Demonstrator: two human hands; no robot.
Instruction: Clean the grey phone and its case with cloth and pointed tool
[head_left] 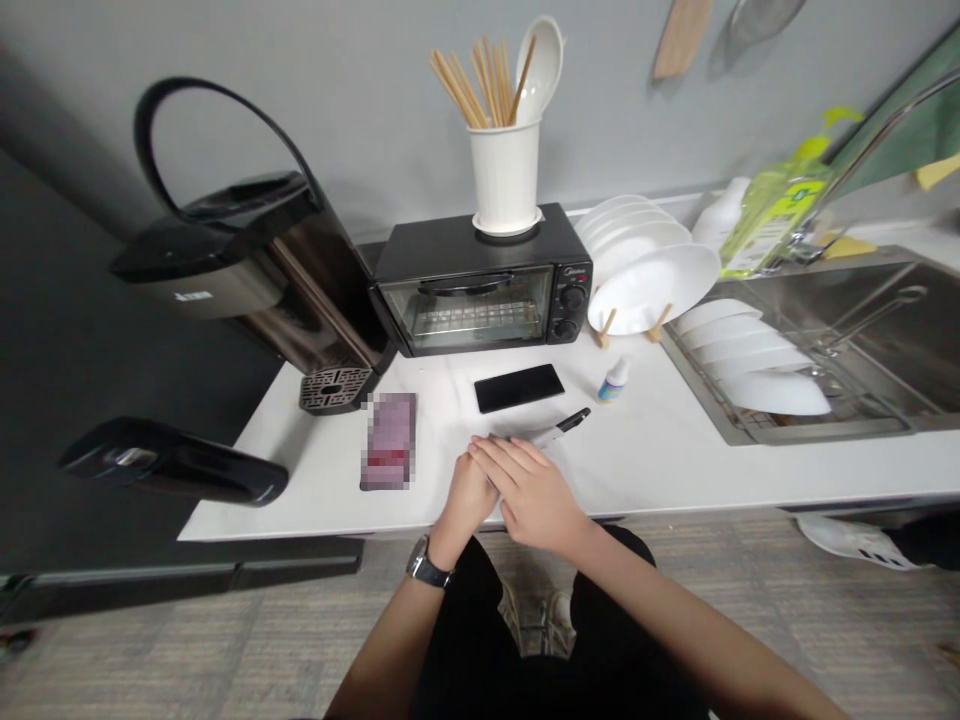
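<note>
My left hand (466, 497), with a watch (429, 562) on its wrist, is at the counter's front edge, its fingers mostly hidden. Across it lies my right hand (538, 492), fingers stretched out and touching the left. Just beyond them is a slim object with a black handle (574, 419) and a pale, blade-like part; its near end is hidden by the hands. A black phone-like slab (519, 388) lies behind it. To the right stands a small white bottle (613, 381) with a blue label. A purple, pixelated item (390, 440) lies left of the hands.
On the white counter (330, 510), a black dispenser (315, 290) and dark bottle (180, 470) stand left. Behind is a toaster oven (472, 290) bearing a cup (506, 175) of chopsticks. Racked plates (652, 285) and a sink (795, 434) with dishes are right. A shoe (855, 540) shows below.
</note>
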